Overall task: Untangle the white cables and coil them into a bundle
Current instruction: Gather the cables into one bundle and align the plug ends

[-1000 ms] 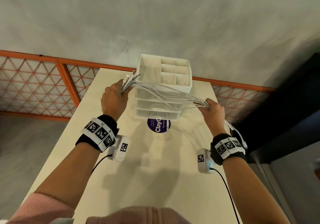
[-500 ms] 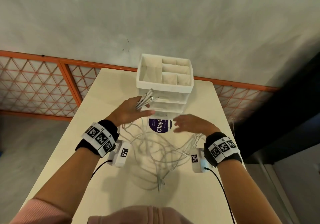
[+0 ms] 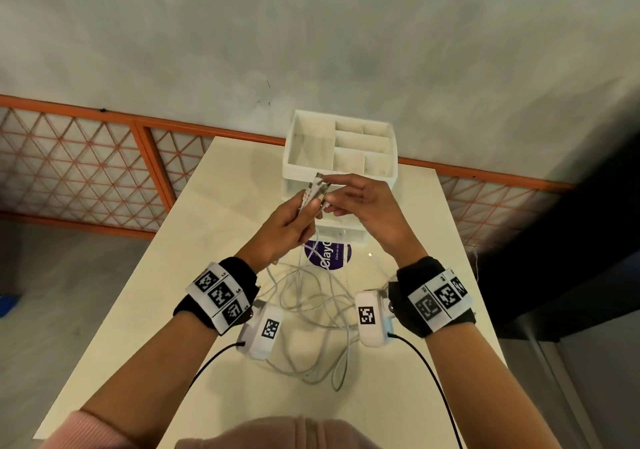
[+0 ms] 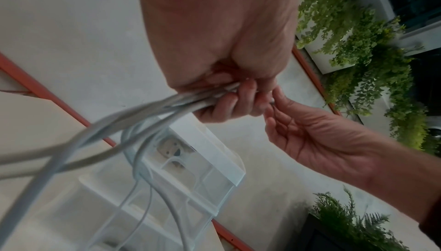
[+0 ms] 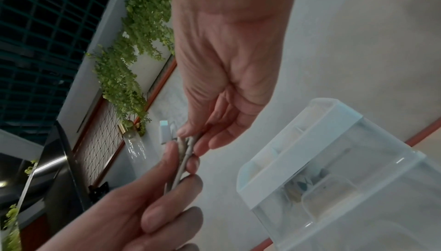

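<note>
The left hand (image 3: 287, 226) grips the white cables (image 3: 313, 310) near their plugs; the right hand (image 3: 367, 213) pinches those plugs (slack loops lie on the worktop (image 3: 398, 396)).

A round purple sticker (image 3: 328, 253) on the desk (image 3: 408, 396) bears white lettering, of which only "clay" shows before a cable crosses it; a smaller line beside it begins "Clean as you" and is otherwise too small to read. The wristbands' black-and-white markers carry no legible words.
</note>
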### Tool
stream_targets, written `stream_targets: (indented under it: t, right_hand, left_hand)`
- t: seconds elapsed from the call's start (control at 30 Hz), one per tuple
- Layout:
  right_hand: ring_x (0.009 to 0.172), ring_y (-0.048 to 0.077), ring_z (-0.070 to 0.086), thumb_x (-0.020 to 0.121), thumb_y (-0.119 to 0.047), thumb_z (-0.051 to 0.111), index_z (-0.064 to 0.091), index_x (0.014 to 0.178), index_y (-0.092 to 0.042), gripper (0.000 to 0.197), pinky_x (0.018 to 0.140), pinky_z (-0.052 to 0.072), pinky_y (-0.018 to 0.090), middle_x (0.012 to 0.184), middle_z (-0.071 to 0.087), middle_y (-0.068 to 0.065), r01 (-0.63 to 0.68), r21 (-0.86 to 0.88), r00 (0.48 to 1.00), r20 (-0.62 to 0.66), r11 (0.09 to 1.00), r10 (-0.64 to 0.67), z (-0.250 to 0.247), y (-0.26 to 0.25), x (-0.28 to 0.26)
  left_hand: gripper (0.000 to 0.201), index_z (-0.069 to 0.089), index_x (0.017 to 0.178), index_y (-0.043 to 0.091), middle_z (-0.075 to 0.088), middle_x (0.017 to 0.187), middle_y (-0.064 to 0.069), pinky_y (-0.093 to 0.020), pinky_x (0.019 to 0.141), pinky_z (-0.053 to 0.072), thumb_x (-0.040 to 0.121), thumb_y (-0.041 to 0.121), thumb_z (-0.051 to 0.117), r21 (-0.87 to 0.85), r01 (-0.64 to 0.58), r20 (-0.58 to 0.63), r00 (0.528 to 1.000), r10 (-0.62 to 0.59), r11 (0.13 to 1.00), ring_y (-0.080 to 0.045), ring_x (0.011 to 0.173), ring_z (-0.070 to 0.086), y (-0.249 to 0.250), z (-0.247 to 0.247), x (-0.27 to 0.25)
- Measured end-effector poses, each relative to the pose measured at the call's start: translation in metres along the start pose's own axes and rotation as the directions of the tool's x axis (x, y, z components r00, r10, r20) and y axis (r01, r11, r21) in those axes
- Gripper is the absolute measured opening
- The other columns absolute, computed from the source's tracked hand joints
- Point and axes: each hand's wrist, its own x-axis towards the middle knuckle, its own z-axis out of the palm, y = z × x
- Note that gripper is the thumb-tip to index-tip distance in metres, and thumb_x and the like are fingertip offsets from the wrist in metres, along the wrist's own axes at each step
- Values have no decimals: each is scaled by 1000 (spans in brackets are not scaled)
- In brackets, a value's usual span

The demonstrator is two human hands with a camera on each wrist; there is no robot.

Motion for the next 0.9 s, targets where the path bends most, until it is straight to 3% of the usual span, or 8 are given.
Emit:
stream_targets:
  t: [0.1, 0.17, 0.23, 0.4, 0.53, 0.63, 0.77, 0.9]
  right_hand:
    - [75, 12, 69, 82, -8, 69, 66, 114, -8, 32, 71, 55, 19, 84, 72, 13, 8, 26, 999, -49, 1000, -7, 4, 0, 0]
    - [75, 14, 69, 81, -8, 71, 60, 115, -5, 35, 70, 55, 20, 86, 71, 16, 15, 42, 996, -93, 999, -11, 6, 0, -1]
    - [71, 13, 68, 82, -8, 71, 56, 110, -1, 33, 67, 55, 20, 87, 70, 18, 9, 44, 993, -114, 999, -4, 7, 0, -1]
    - [65, 11, 66, 81, -2, 69, 60, 100, 1, 21, 62, 53, 18, 82, 67, 16, -3, 23, 992, -125, 1000, 6, 6, 0, 0]
    - [71, 13, 67, 83, -4, 68, 65, 108, -4, 26, 65, 54, 19, 81, 69, 13, -3, 19, 995, -99, 1000, 5, 0, 0, 0]
    - [75, 10, 67, 84, -5, 67, 70, 105, -8, 21, 70, 54, 18, 84, 71, 8, -3, 5, 995, -100, 1000, 4, -3, 1, 1]
    - [81, 13, 68, 84, -7, 68, 72, 104, -7, 20, 73, 55, 19, 91, 74, 8, -26, 13, 997, -78, 1000, 27, -6, 0, 2]
    - [80, 16, 68, 83, -6, 69, 70, 106, -3, 24, 73, 56, 21, 91, 72, 17, -16, 8, 997, -81, 1000, 16, -5, 0, 3]
  left_hand:
    - [26, 48, 89, 9, 38, 48, -1, -20, 44, 29, 101, 27, 34, 21, -5, -19, 1000, 5, 1000, -9, 40, 29, -2, 1, 1]
    - [25, 48, 85, 13, 39, 46, 3, -18, 44, 30, 101, 27, 35, 27, -4, -31, 1000, 4, 1000, -7, 39, 30, -3, 2, 2]
    - [24, 50, 88, 12, 44, 47, 7, -16, 44, 31, 101, 26, 35, 19, 16, -34, 999, -15, 1000, -5, 39, 33, -4, 3, 4]
    - [19, 55, 96, 26, 60, 60, -6, -20, 45, 40, 100, 31, 37, -60, 82, 7, 997, -82, 995, -12, 42, 51, -6, 4, 3]
    - [21, 55, 105, 19, 68, 70, -9, -22, 49, 47, 100, 30, 38, -116, 121, 44, 992, -117, 986, -17, 50, 61, -3, 4, 1]
    - [24, 57, 106, 15, 71, 77, -9, -23, 54, 49, 101, 28, 38, -94, 129, 52, 991, -124, 987, -17, 58, 65, -5, 1, 1]
    - [25, 58, 104, 13, 70, 75, -6, -22, 52, 47, 101, 28, 38, -76, 104, 48, 994, -101, 992, -14, 51, 58, -7, 0, 1]
    - [22, 56, 104, 14, 66, 69, -3, -19, 48, 41, 101, 25, 37, -44, 43, 44, 998, -41, 998, -11, 44, 47, -6, 3, 2]
